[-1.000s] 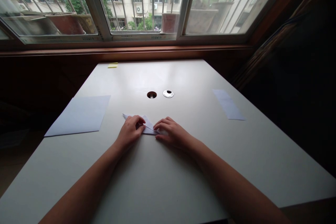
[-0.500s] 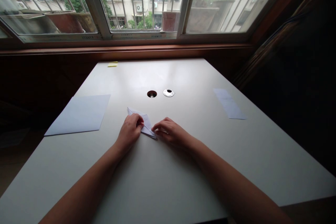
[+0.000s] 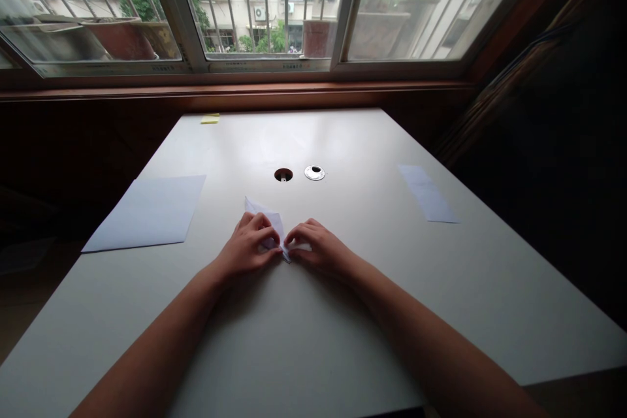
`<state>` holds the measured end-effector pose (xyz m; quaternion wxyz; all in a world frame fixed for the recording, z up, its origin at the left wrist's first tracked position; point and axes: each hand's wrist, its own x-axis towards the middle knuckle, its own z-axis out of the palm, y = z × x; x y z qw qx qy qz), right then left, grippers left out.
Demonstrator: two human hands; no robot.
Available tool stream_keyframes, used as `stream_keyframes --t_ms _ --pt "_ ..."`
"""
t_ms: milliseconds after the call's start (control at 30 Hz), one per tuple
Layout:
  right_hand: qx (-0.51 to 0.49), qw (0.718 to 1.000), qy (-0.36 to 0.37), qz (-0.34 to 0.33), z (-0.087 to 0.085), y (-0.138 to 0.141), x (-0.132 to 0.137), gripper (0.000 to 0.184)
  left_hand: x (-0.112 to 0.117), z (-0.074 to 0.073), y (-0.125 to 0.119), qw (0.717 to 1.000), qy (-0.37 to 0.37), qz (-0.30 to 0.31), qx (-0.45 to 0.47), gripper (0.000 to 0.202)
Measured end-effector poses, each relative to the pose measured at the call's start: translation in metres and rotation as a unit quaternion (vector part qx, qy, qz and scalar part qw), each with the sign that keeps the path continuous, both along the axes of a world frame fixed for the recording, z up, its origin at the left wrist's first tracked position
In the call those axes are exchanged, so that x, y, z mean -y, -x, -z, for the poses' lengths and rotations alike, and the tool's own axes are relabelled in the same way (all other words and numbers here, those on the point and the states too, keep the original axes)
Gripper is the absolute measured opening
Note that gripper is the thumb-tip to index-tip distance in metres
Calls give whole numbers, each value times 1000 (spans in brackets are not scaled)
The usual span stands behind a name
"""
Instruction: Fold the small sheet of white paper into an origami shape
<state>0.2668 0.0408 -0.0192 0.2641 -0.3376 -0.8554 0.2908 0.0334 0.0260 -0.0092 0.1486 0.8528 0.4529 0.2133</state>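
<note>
A folded sheet of white paper (image 3: 271,216) lies near the middle of the white table, its pointed far corner toward the upper left. My left hand (image 3: 252,241) pinches the paper from the left, thumb and index finger close to its near end. From the right, my right hand (image 3: 313,245) pinches the same near end, the fingertips of both hands almost meeting. The fingers hide part of the folds there.
A stack of white paper (image 3: 151,212) lies on the left of the table (image 3: 304,339). To the right is a paper strip (image 3: 428,194). Beyond my hands are a round hole (image 3: 283,175) and a metal ring cover (image 3: 314,173); yellow sticky notes (image 3: 210,119) sit at the far edge.
My left hand has shifted right along the paper toward its near end. The paper has turned slightly, and its far corner has moved a little right. The right hand has closed in on the near tip.
</note>
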Motion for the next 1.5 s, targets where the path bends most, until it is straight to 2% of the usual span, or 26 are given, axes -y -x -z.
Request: stream_keyframes --t_ms 267,467,600,800,1167,1500 --pt "-2 1000 2 7 1 1 0 19 -1 7 4 999 -42 29 9 8" --pt "-5 1000 5 20 -2 4 3 16 -3 3 1 998 -11 60 33 3" --pt "1 999 8 34 -2 6 4 15 -3 0 -1 998 25 45 26 3" --pt "2 999 13 41 -1 7 5 14 -3 4 -3 999 45 18 13 7" --pt "0 999 24 40 -2 9 4 9 0 1 -8 998 55 -7 -11 8" --pt "12 999 15 43 2 9 4 15 1 2 -10 998 56 -17 -26 9"
